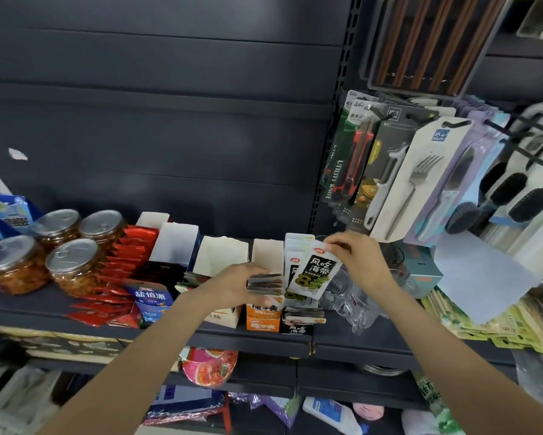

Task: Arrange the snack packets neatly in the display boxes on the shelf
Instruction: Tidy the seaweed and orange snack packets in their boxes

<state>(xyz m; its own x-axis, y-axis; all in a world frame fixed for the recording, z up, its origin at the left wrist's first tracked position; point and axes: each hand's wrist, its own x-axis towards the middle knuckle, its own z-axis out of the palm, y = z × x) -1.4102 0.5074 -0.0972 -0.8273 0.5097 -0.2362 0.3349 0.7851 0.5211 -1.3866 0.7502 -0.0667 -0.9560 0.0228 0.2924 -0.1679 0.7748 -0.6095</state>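
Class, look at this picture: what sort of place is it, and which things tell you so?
Most likely a small shop. Snack packets stand in display boxes on a shelf, and carded cutlery hangs on hooks beside sealed jars.

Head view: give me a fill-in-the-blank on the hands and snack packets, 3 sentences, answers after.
1. The right hand pinches the black-and-white seaweed packet by its ____ edge.
2. The left hand grips a stack of packets in the ____ display box.
3. The four jars with metal lids stand at the ____ end of the shelf.

Answers: top; orange; left
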